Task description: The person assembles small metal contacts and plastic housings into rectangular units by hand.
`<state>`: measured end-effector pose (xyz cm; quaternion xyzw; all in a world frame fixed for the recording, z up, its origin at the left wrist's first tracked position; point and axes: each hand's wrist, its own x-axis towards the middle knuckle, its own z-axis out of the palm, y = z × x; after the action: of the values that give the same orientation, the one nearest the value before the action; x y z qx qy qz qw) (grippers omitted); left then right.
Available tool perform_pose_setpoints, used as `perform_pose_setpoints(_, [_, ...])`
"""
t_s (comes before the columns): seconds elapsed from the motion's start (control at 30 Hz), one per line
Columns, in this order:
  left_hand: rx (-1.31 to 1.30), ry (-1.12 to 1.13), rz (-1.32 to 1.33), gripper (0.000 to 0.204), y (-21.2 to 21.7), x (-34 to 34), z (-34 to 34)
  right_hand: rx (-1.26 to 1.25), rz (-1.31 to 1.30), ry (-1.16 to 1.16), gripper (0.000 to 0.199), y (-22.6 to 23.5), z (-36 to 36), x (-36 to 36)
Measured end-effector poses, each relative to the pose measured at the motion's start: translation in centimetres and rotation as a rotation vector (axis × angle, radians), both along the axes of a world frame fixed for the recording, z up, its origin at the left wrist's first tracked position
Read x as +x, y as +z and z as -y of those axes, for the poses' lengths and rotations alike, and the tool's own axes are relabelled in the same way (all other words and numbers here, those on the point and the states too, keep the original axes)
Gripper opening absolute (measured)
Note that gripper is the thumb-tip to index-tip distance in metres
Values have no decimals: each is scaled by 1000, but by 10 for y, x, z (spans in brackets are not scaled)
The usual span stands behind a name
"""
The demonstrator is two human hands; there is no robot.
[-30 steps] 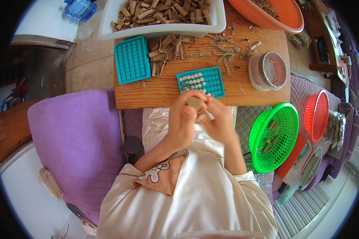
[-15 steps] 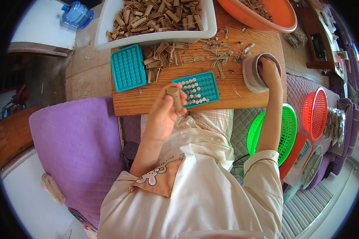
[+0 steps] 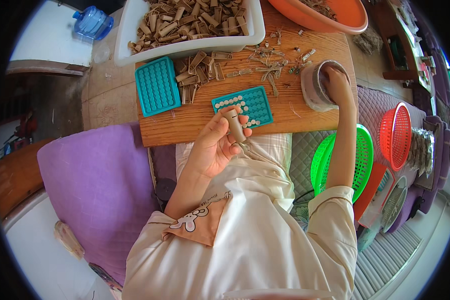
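My left hand (image 3: 211, 145) grips a small brown tapered cylinder (image 3: 236, 127) with a dark slit in its upper end. It is held up near the table's front edge. Just behind it lies a teal tray (image 3: 259, 104) of round hollows, with small white discs in several of them. My right hand (image 3: 338, 86) reaches into a round greyish pot (image 3: 311, 89) at the table's right side. Its fingers are hidden by the pot, so what they touch does not show.
A second teal tray (image 3: 157, 86) lies beside loose brown pieces (image 3: 200, 70). Behind stand a white bin (image 3: 185, 47) of such pieces and an orange basin (image 3: 357, 25). Clear strands and small bits (image 3: 270, 70) lie mid-table. Green (image 3: 363, 165) and red baskets (image 3: 396, 137) stand at the right.
My left hand has moved a little right with the brown cylinder, whose slit end now shows. My right hand stays in the pot. The whole view has shifted slightly.
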<state>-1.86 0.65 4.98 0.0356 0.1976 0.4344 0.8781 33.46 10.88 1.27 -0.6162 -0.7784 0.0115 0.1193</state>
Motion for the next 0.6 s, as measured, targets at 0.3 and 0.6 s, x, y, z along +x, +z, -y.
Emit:
perform_pose_setpoints(0.3, [-38,-20,-4,32,-2,-6,5,-187,-229,-263,16,29,4,-2])
perform_pose_setpoints(0.6, [7,-79,-22,33,-1,-3,7,-414,-855,-343,19,25,19,18])
